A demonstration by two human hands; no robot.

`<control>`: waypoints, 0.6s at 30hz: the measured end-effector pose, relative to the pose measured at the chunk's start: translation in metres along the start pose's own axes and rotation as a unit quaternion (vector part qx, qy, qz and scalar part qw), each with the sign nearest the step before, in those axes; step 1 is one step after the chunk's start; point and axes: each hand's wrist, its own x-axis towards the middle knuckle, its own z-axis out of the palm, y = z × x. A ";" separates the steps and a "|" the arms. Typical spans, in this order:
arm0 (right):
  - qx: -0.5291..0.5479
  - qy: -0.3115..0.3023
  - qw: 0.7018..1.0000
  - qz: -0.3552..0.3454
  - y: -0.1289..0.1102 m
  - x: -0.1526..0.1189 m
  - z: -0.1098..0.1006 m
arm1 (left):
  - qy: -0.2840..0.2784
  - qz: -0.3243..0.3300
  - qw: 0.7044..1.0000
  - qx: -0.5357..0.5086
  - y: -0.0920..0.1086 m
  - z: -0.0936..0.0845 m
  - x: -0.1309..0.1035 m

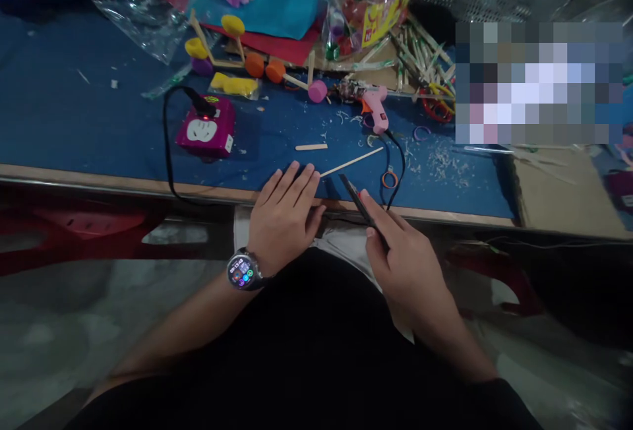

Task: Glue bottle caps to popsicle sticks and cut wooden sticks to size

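Note:
My left hand point(287, 212) lies flat on the table's front edge, fingers stretched out, its fingertips by the near end of a thin wooden stick point(352, 161). A short flat wooden piece point(311, 147) rests just beyond those fingers. My right hand point(403, 245) is wrapped round a black cutter point(357, 198), index finger along its top, the tip pointing up and left towards the thin stick. The cutter and stick look apart. A watch point(243, 270) is on my left wrist.
Behind stand a purple power box point(208, 128) with a black cable, a pink glue gun point(376, 108), stick pieces with coloured caps point(254, 65), and a pile of sticks point(420, 47). An orange ring point(390, 179) lies right; cardboard point(558, 192) sits farther right.

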 end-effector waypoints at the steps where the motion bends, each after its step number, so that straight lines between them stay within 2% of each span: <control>1: 0.003 -0.007 1.000 0.000 0.001 0.001 0.001 | -0.002 0.000 1.000 0.001 0.000 -0.001 0.000; 9: 0.023 -0.023 0.999 0.006 0.002 0.008 0.008 | -0.026 0.010 1.000 0.007 -0.003 -0.009 0.003; 18: 0.018 -0.039 0.999 0.014 -0.002 0.014 0.010 | -0.078 -0.024 0.997 -0.013 -0.005 -0.014 0.006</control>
